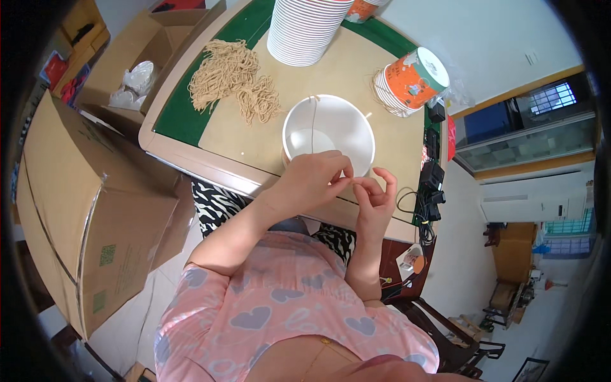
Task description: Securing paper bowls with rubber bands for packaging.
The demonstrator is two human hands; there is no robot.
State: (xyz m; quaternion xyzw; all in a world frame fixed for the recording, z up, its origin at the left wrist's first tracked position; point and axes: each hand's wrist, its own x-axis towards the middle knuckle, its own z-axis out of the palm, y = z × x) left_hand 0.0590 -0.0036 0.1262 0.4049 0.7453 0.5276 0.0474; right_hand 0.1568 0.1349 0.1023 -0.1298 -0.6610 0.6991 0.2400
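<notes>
A white paper bucket (359,130) stands upright near the front edge of the table, its open mouth facing up. One thin tan string (313,124) hangs over its far rim and runs across the inside until my left hand (312,178) hides it. That hand reaches over the near rim with thumb and forefinger pinched, apparently on the string. Close beside it, my right hand (375,200) pinches thumb and forefinger together, its other fingers curled. The fingertips of both hands meet at the near rim; what lies between the right fingertips is too small to make out.
A tan string pile (226,76) lies at the far left of the table (267,143). Behind the bucket rises a tall bucket stack (305,32); an orange bucket stack (407,83) lies to the right. Black adapters (431,175) line the right edge. Large cardboard boxes (121,223) stand left.
</notes>
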